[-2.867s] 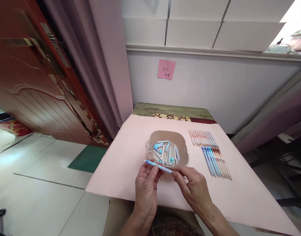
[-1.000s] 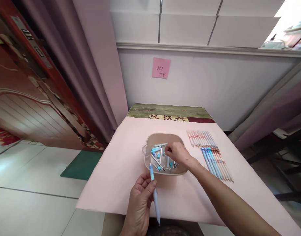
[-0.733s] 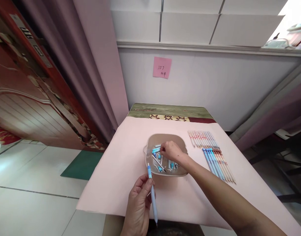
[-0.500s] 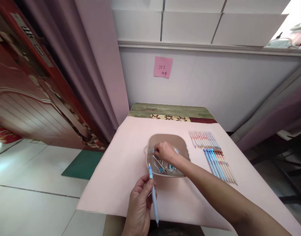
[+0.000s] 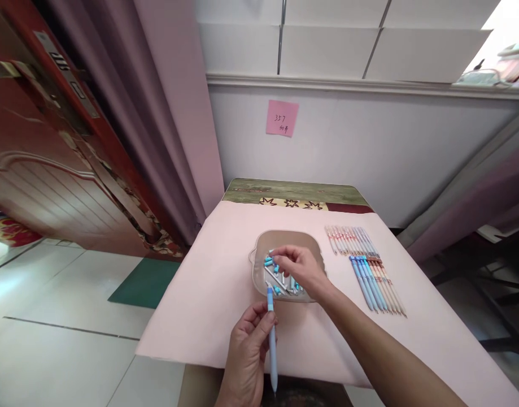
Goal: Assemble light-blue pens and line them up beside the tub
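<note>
My left hand [image 5: 251, 342] is closed around a light-blue pen [image 5: 272, 353], below the bin's near edge. The pen stands nearly upright in view, its writing tip toward me and a narrow white end pointing at the bin. Over the beige plastic bin [image 5: 262, 240], my right hand [image 5: 299, 267] pinches with thumb and forefinger. A small dark-blue pen part [image 5: 275, 259] shows at those fingertips. Loose blue, white and grey pen parts [image 5: 277, 278] lie in the bin, some hidden beneath my right hand.
To the right of the bin lies a row of slim printed pens [image 5: 352, 241]. Nearer me is a row of blue and cream pens [image 5: 376, 285]. A pale pink sheet [image 5: 208, 282] covers most of the table. A pink note [image 5: 282, 117] sticks to the wall.
My right hand has shifted slightly right inside the bin, its fingertips now at a small dark-blue part. My left hand has moved a little right with the pen, which is more upright.
</note>
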`<state>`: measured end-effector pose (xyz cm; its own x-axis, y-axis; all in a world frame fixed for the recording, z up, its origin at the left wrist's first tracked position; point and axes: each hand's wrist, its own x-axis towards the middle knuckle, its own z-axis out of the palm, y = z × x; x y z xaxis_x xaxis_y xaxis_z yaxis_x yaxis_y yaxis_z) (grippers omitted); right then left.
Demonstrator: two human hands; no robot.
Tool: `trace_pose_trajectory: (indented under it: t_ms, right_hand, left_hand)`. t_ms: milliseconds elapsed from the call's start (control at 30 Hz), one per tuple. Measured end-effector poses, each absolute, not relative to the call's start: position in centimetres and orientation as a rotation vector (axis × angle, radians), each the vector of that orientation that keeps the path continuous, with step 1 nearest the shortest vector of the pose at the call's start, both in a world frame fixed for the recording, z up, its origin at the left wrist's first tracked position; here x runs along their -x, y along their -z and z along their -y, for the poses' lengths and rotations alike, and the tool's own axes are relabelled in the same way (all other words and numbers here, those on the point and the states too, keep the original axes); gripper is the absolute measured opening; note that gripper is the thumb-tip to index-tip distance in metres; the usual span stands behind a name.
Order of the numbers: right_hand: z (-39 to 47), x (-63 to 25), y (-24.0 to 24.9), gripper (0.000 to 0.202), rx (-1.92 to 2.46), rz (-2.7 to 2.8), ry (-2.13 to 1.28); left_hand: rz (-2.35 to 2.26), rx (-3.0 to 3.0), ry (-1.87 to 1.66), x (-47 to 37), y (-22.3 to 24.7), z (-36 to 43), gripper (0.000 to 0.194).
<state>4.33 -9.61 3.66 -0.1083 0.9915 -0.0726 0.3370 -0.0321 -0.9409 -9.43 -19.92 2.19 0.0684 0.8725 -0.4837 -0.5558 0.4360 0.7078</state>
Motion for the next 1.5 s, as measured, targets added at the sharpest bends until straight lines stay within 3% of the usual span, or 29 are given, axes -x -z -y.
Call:
trace_pose_trajectory:
  t_ms: [133, 400, 1100, 1267, 1500]
  right_hand:
    - [12.9, -5.1, -3.4, 0.03, 1.141, 1.062, -1.494]
    - [15.1, -5.6, -3.3, 0.031, 1.061, 0.964, -1.563]
    - [16.9, -5.7, -3.9, 0.028, 1.052, 1.106, -1.553]
    - [17.4, -5.9, -3.9, 0.042, 1.059, 1.1, -1.573]
    - [20.9, -5.8, -2.2, 0.026, 1.292, 1.403, -1.195]
  left_hand:
    - [-1.017, -0.423, -1.083, 8.7, -2.3, 20.3, 0.029]
    - [-1.007, -0.482, -1.057, 8.1, -2.4, 21.4, 0.023]
    - [-0.983, -0.518, -1.056, 8.4, -2.3, 22.6, 0.02]
    - [-1.039, -0.607, -1.075, 8.5, -2.1, 22.3, 0.025]
    - [-1.095, -0.563, -1.24, 8.8, -1.3, 21.6, 0.031]
